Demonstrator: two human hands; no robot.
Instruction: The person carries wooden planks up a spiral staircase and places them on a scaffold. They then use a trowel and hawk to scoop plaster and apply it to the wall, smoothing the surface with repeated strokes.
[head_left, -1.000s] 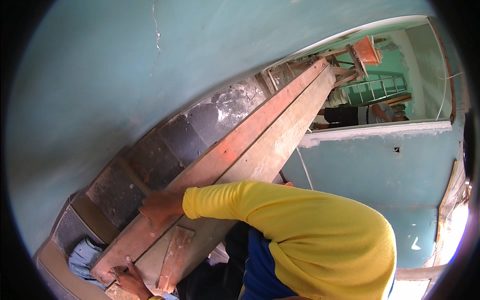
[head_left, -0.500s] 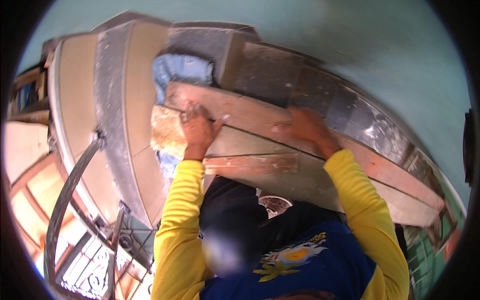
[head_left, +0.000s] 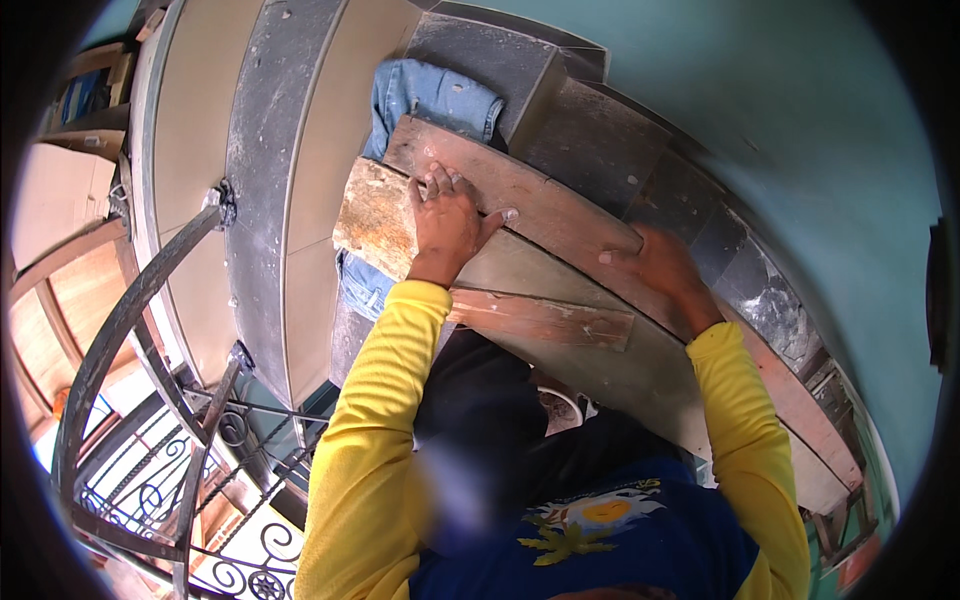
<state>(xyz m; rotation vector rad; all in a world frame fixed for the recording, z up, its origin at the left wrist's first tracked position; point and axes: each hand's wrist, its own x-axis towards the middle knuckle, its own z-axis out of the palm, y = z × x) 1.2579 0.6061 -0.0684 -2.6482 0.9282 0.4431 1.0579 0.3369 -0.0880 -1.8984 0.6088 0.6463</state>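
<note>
Two long wooden boards lie side by side in front of me, slanting from upper left to lower right: a reddish far plank and a paler near board. A narrow dark gap runs between them. My left hand rests on the boards near their left end with fingers spread, across the gap. Beside it, the near board's end has a rough yellowish-brown patch. My right hand grips the far plank's outer edge, thumb on top. A short reddish wood strip lies on the near board.
Folded blue denim lies under the boards' left end on tiled stairs. A curved metal railing stands at left, a green wall at right. A whitish round container shows partly below the boards.
The whole view has shifted and turned slightly, so the stairs and denim appear farther right. Both hands stay on the boards in nearly the same places.
</note>
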